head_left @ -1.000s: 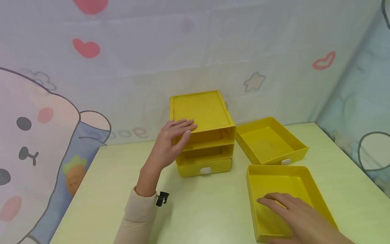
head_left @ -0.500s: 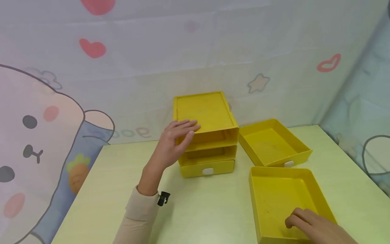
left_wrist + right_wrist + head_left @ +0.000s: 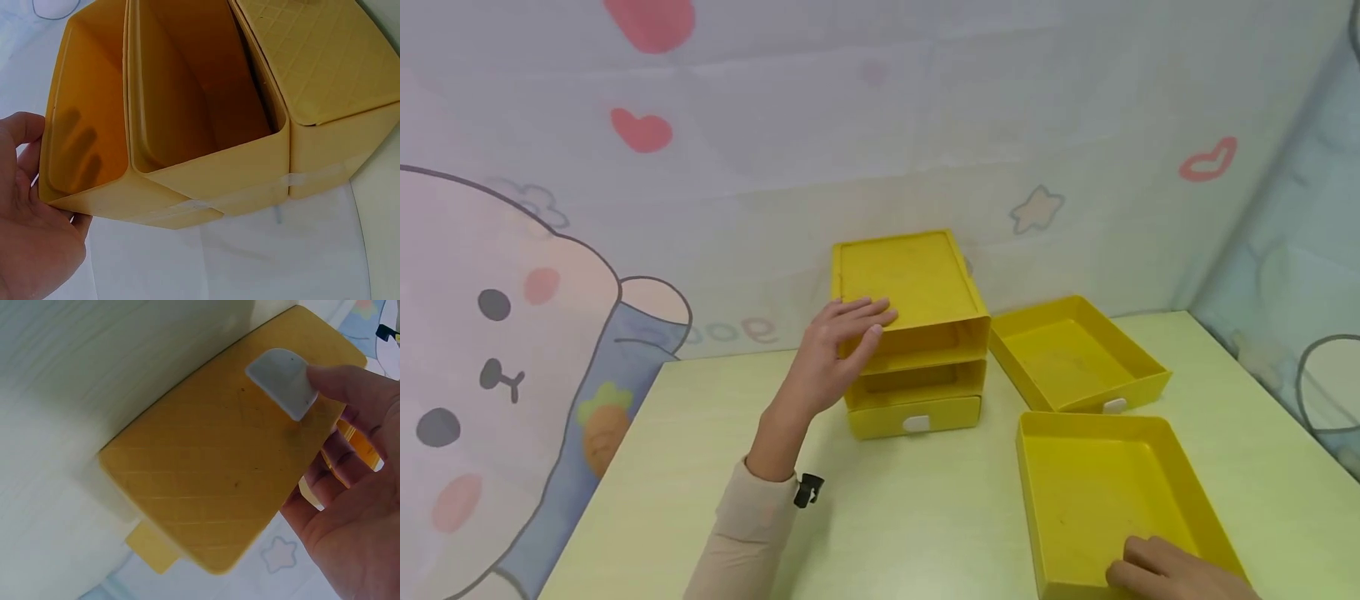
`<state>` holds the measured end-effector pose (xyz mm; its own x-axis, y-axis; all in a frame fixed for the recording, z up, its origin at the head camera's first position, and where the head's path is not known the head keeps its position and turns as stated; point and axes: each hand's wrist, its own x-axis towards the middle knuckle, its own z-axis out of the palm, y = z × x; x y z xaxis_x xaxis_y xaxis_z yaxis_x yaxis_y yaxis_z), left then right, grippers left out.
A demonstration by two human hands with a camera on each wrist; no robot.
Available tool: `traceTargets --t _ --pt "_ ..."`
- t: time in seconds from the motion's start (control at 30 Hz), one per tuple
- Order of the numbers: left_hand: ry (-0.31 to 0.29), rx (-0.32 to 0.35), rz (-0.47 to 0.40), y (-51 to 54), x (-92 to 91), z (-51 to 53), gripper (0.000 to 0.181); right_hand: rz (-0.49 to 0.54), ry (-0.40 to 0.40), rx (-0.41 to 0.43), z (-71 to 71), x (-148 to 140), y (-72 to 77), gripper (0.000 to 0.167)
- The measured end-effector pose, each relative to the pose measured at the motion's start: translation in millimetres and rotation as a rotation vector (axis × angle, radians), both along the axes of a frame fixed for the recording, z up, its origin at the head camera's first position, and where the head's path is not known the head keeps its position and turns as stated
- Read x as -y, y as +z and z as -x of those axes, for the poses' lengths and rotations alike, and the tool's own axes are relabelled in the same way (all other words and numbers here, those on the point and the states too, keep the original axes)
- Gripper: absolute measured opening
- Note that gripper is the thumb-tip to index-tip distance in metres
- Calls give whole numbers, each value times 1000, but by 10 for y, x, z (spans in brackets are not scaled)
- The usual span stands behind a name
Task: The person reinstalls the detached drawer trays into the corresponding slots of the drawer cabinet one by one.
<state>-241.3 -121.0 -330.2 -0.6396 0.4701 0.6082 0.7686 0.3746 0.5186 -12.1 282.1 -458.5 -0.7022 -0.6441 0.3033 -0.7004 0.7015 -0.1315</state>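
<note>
A yellow cabinet [image 3: 910,279] stands at the table's back with two empty upper slots and a closed bottom drawer [image 3: 951,412] with a white tab. My left hand [image 3: 823,358] rests on its top's front left corner, fingers flat and thumb along the front edge; the left wrist view shows that hand [image 3: 37,206] at the slot's outer wall. At the lower right, my right hand [image 3: 1180,571] grips the front wall of a loose drawer [image 3: 1097,492]. In the right wrist view the thumb touches its white tab [image 3: 284,381], and the other fingers are behind the front panel [image 3: 206,469].
A second yellow drawer [image 3: 1075,354] lies right of the cabinet, behind the nearer drawer. Behind the pale table [image 3: 880,517] hangs a printed cloth [image 3: 850,125] with hearts, a star and a cartoon bear at left.
My right hand has moved from over the drawer's inside down to its front wall, its fingers curling over it. My left hand stays on the cabinet. The view has shifted slightly.
</note>
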Motion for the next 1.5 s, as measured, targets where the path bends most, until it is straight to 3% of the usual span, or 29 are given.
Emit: traceTargets --t 0.2,0.37,0.47,0.77,0.93,1.03,1.23,1.5 --pt "0 22 11 14 -35 22 31 -56 37 -24 18 -13 51 24" --pt "0 34 14 11 -32 26 31 -130 157 -135 38 39 168 13" --pt "0 32 17 6 -28 30 31 -148 171 -146 11 106 236 10" --pt "-2 23 12 35 -27 32 31 52 -11 -228 -159 521 447 17" --pt "4 25 20 15 -25 33 31 133 -50 -247 -183 685 497 19" --pt "9 27 25 5 -21 33 31 127 -58 -239 -185 741 528 17" --pt "8 27 24 -2 -32 44 31 93 -25 -218 -141 827 608 25" --pt "-2 35 29 13 -21 41 32 85 140 -254 55 946 668 14"
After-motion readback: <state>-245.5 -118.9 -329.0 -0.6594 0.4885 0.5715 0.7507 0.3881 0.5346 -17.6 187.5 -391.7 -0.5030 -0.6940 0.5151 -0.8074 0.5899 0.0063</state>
